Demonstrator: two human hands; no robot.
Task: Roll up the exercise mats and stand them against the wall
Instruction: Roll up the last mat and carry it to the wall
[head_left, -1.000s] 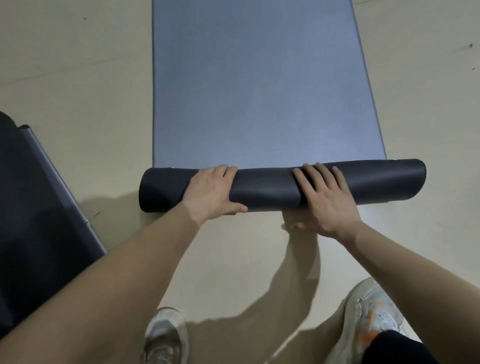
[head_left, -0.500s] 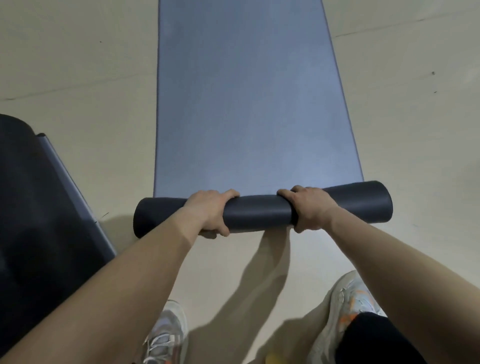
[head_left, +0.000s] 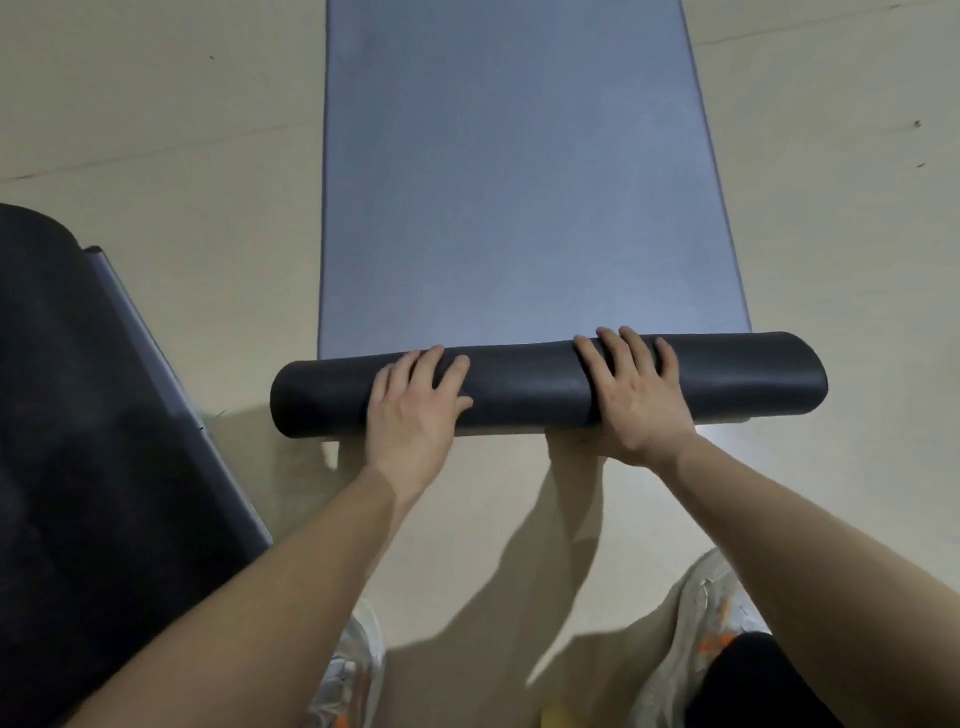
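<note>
- Thumbs are mostly out of sight: the right one is tucked under the near side of the roll, and the left one shows only at its tip against the roll's front face.
- Far end of the blue-grey mat (head_left: 514, 176) runs off the top of the frame, so how much of it lies flat cannot be told.
- A second dark mat (head_left: 78, 441) sits at the left edge, cut off by the frame; it has a pale strip along its right border, and whether it is rolled or flat is hard to make out.
- Pale shoes (head_left: 706, 639) show at the bottom edge, partly covered by the forearms and cropped by the frame.
- Near end of the blue-grey mat is wound into a dark roll (head_left: 524, 387) lying crosswise on the beige floor (head_left: 156, 156), with the flat part stretching away beyond it.
- Left hand (head_left: 415, 410) lies palm down on the left half of the roll, fingers (head_left: 431, 364) loosely spread and draped over its top.
- Right hand (head_left: 636, 400) lies palm down on the right half, fingers close together and reaching over the crest to the seam where roll meets flat mat.
- Roll ends stick out past both hands, further on the left hand's side than between the hands.
</note>
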